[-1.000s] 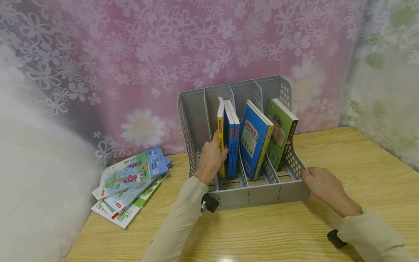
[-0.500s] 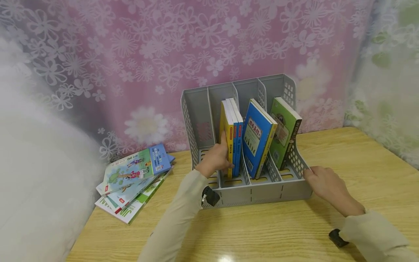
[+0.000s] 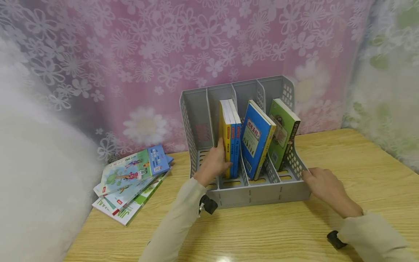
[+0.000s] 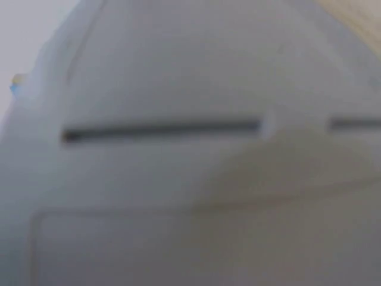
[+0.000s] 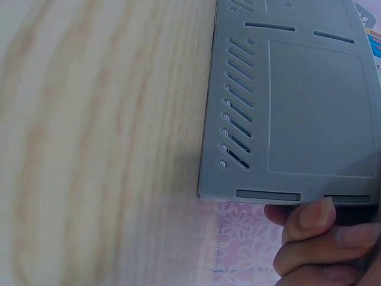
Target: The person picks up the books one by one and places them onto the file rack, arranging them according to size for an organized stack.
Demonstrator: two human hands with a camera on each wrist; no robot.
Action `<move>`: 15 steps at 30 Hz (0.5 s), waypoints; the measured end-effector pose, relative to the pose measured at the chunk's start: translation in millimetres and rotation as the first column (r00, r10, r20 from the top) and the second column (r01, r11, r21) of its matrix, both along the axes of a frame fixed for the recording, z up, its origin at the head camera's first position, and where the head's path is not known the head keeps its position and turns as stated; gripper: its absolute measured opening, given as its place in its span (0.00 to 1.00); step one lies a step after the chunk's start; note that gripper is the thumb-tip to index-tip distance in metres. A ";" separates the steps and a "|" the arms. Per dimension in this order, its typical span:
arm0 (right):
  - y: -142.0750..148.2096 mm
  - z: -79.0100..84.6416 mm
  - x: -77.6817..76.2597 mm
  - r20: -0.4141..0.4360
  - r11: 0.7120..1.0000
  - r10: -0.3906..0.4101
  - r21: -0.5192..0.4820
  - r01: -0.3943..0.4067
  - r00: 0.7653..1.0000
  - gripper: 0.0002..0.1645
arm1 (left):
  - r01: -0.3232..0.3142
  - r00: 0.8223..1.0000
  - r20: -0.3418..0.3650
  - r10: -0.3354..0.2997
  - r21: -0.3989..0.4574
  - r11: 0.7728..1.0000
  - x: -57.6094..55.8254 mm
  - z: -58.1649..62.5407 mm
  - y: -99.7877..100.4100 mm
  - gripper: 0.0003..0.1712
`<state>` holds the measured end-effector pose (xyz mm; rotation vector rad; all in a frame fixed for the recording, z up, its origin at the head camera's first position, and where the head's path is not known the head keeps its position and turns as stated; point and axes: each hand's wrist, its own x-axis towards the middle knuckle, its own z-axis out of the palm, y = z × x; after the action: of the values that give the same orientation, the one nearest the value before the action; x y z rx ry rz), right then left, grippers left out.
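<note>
My left hand [image 3: 212, 164] is at a yellow book [image 3: 226, 145] in the second compartment from the left of a grey desk file rack [image 3: 262, 196]. Its fingers lie along the cover, and the thumb crosses the lower spine. Two thin blue books [image 3: 235, 149] stand upright against the yellow one. My right hand [image 3: 328, 187] grips the rack's front right corner; the right wrist view shows its curled fingers [image 5: 315, 214] at the rack's edge. In the left wrist view, a blurred grey rack wall [image 4: 178, 173] fills the picture, with the hand out of sight.
A thick blue book [image 3: 255, 140] leans in the third compartment, a green book [image 3: 281, 133] in the fourth. Several children's books [image 3: 131, 178] lie fanned in a pile on the wooden table [image 3: 278, 233], left of the rack. A pink flowered curtain [image 3: 183, 43] hangs behind.
The yellow book has moved down and right, from standing higher to level with the blue books. My left hand has shifted slightly with it. The right hand keeps its hold on the rack.
</note>
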<state>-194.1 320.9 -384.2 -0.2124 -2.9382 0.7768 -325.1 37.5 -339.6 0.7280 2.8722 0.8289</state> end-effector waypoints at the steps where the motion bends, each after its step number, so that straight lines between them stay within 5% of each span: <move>1: -1.0 0.0 -0.3 0.000 1.000 0.001 -0.003 -0.001 1.000 0.27 | -0.001 1.000 0.003 0.001 0.025 1.000 2.5 -0.4 -3.3 0.55; 4: -3.6 -0.5 -0.7 -0.004 1.000 0.000 -0.012 0.000 1.000 0.26 | 0.020 0.999 0.024 -0.024 0.142 0.990 8.8 -2.8 -17.9 0.45; 7: -4.4 -1.2 -0.1 -0.014 1.000 -0.004 -0.009 0.004 1.000 0.26 | 0.067 0.997 0.021 -0.076 0.289 0.955 12.5 -5.8 -37.5 0.30; 9: -4.1 -1.3 0.3 -0.012 1.000 -0.004 -0.008 0.004 1.000 0.26 | 0.060 0.996 0.035 -0.081 0.410 0.910 14.1 -7.3 -51.9 0.20; 13: -1.6 0.0 0.4 -0.006 1.000 -0.002 0.002 0.002 1.000 0.27 | -0.004 0.997 0.066 -0.048 0.626 0.780 12.0 -6.8 -78.3 0.11; 15: 0.6 1.2 0.3 -0.004 1.000 -0.005 0.007 0.005 1.000 0.27 | -0.031 0.996 0.083 -0.033 0.668 0.744 6.7 -6.2 -89.8 0.10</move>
<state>-193.8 321.5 -382.9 -0.2178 -2.9349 0.7659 -318.3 -52.3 -345.8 0.6984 2.4460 1.8863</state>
